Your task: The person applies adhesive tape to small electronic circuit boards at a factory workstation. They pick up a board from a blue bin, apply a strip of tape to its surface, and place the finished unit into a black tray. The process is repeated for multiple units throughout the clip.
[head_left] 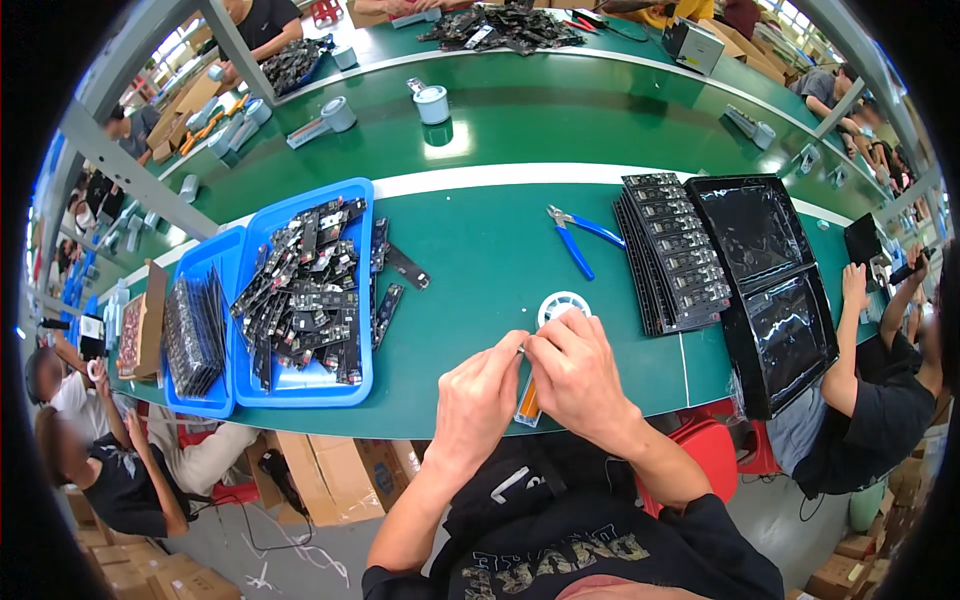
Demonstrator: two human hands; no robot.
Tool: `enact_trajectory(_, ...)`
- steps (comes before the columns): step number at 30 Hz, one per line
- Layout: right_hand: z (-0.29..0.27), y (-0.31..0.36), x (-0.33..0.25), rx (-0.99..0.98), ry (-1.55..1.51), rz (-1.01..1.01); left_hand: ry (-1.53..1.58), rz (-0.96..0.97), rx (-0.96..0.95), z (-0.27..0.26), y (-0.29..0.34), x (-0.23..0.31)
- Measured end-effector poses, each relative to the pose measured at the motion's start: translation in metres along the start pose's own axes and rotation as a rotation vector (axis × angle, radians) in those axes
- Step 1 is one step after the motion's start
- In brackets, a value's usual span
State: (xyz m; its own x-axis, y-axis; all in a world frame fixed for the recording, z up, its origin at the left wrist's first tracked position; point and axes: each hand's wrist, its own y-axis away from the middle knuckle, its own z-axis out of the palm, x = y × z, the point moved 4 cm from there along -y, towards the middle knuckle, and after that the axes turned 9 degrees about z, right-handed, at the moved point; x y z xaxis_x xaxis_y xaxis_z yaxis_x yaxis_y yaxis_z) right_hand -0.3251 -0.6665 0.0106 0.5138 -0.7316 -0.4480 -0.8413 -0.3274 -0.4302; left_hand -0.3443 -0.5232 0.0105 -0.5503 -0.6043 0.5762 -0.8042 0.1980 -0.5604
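Observation:
My left hand (478, 392) and my right hand (578, 375) meet near the front edge of the green table (480, 290). Thumbs and fingers of both are pinched together around something too small to make out. Just beyond my right hand lies a white round spool-like piece (563, 303), partly covered by the fingers. Below and between the hands shows a narrow orange and clear piece (528, 403), its upper part hidden. Blue-handled cutting pliers (572, 250) rest farther off with their jaws apart.
A blue tray (366, 300) heaped with small black circuit boards stands left, several boards spilling beside it. Another blue tray (235, 330) holds bagged panels. To the right are stacked circuit board panels (672, 255) and a black tray (735, 350). Grey round-headed devices (432, 104) sit beyond.

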Motion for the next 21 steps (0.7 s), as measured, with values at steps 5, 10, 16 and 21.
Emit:
enact_trajectory(5, 0.0, 0.0, -0.001, -0.006, 0.0, 0.006, -0.022, 0.03, -0.028, 0.001, 0.001, -0.002)
enact_trajectory(10, -0.001, 0.0, -0.001, 0.0, -0.011, 0.001, 0.094, 0.036, 0.037, 0.001, 0.003, -0.01)
enact_trajectory(16, 0.002, 0.003, 0.001, 0.032, -0.028, 0.0, 0.065, 0.013, 0.023, 0.001, 0.003, -0.008)
enact_trajectory(21, -0.001, 0.002, -0.001, 0.067, -0.061, 0.002, 0.021, 0.099, 0.029, 0.001, 0.002, -0.004)
